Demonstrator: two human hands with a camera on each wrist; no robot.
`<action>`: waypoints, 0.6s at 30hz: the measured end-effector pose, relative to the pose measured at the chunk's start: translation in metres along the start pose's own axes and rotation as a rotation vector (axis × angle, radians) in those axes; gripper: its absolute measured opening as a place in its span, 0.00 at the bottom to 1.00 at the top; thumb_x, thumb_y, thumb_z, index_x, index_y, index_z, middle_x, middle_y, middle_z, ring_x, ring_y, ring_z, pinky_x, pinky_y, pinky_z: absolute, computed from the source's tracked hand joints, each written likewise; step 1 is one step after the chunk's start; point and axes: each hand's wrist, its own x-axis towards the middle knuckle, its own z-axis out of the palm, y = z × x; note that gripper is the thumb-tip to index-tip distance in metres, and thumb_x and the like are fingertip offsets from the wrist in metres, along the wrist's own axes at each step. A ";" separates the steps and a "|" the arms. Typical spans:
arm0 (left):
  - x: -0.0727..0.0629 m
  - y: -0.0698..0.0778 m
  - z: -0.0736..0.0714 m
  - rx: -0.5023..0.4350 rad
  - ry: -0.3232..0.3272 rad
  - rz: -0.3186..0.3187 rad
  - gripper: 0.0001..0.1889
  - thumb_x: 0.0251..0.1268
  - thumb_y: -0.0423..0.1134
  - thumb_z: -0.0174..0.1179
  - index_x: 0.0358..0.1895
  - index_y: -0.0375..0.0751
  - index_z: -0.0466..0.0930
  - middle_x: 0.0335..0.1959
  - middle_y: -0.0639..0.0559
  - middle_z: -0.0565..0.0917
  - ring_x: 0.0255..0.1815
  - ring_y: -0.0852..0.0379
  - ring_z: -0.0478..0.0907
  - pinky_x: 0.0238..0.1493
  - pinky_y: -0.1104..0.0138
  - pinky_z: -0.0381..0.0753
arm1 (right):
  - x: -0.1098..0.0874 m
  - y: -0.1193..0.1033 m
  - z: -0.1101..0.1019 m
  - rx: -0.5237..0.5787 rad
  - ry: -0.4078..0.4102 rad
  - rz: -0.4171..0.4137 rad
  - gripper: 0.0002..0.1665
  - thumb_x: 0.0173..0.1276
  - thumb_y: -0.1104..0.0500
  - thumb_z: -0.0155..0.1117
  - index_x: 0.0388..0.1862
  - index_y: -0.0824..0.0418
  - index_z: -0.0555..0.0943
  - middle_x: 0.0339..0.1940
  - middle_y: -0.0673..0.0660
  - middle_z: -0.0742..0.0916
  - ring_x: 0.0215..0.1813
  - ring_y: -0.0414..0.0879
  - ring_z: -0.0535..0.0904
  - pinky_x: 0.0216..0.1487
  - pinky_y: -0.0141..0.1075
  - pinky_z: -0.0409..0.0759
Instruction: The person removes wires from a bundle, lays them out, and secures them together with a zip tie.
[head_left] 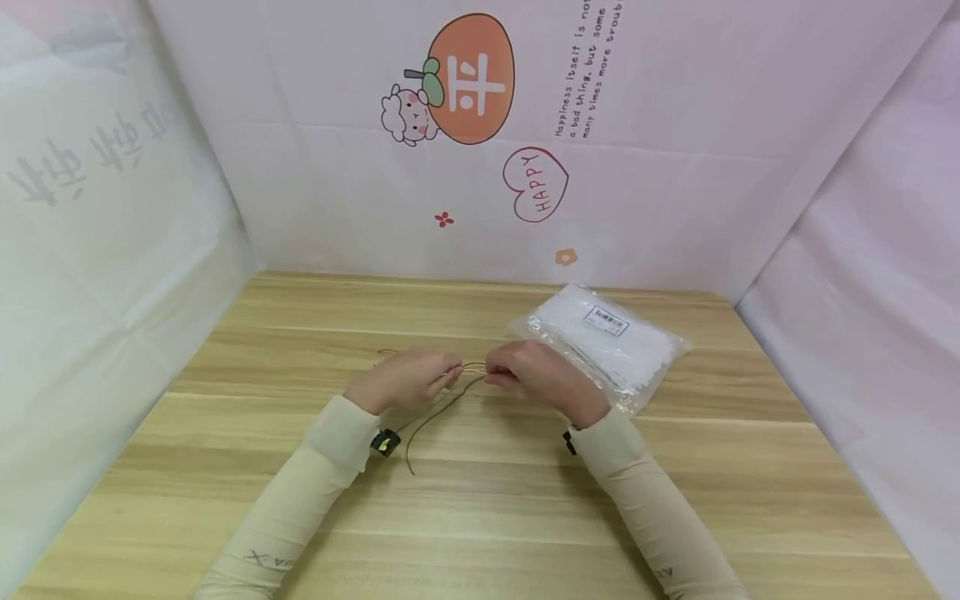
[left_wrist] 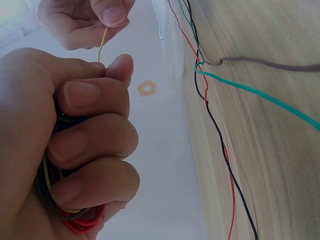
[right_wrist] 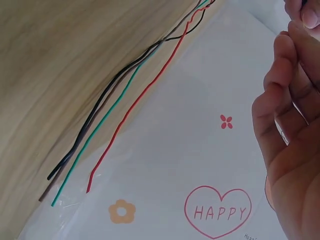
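A bundle (left_wrist: 86, 227) of coiled wire was gripped in the curled fingers of the left hand (head_left: 408, 377), and a yellow wire (left_wrist: 101, 46) was pinched between thumb and finger of the right hand (head_left: 546, 377). Both hands were held just beside each other over the desk (head_left: 480, 533), the wire stretched between them. Loose lengths of red wire (right_wrist: 135, 103), black wire (right_wrist: 102, 95), green wire (left_wrist: 260, 93) and brown wire (left_wrist: 280, 65) trailed nearby and crossed one another. A tangle, it was judged, could be caused if the yellow wire were drawn across those crossings; the green wire, hooked where the others were met, seemed likeliest to be snagged. If the left hand were slackened, the coils could be spilled; if too hard a pull were given, so thin a strand could be kinked or lost from the right hand. A bag (head_left: 637, 367) lay behind the right hand and might be nudged; whether it was touched could not be told. Its label (head_left: 606, 320) was barcoded, the print too small to be read. On the cloth (head_left: 337, 192), "HAPPY" was lettered inside a heart (head_left: 536, 184), near "Happiness itself is" and "a bad thing, but some". No brand could be made out.
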 end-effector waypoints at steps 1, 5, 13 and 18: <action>0.000 0.000 0.000 -0.005 0.000 0.000 0.15 0.88 0.38 0.45 0.34 0.47 0.73 0.27 0.57 0.71 0.28 0.62 0.69 0.39 0.64 0.75 | 0.000 0.000 0.000 0.006 0.007 -0.006 0.12 0.73 0.63 0.71 0.28 0.55 0.81 0.25 0.48 0.85 0.28 0.34 0.73 0.33 0.27 0.77; -0.001 -0.003 -0.001 -0.050 -0.008 0.018 0.16 0.88 0.40 0.43 0.35 0.47 0.74 0.28 0.56 0.73 0.30 0.61 0.71 0.40 0.63 0.76 | -0.002 0.003 -0.002 0.015 0.037 -0.015 0.12 0.72 0.65 0.71 0.29 0.57 0.81 0.25 0.51 0.87 0.27 0.35 0.74 0.33 0.29 0.78; -0.007 -0.018 -0.010 -0.140 0.014 -0.011 0.18 0.89 0.41 0.43 0.33 0.43 0.73 0.28 0.53 0.73 0.31 0.59 0.69 0.42 0.60 0.74 | -0.009 0.015 -0.010 -0.088 0.076 0.070 0.07 0.72 0.63 0.71 0.32 0.57 0.83 0.26 0.51 0.89 0.25 0.37 0.75 0.34 0.37 0.83; -0.009 -0.023 -0.016 -0.150 0.049 0.013 0.18 0.88 0.40 0.42 0.30 0.47 0.68 0.24 0.58 0.65 0.26 0.62 0.61 0.36 0.65 0.68 | -0.015 0.025 -0.014 -0.072 0.099 0.080 0.10 0.76 0.65 0.66 0.32 0.57 0.80 0.25 0.52 0.87 0.25 0.39 0.74 0.33 0.40 0.81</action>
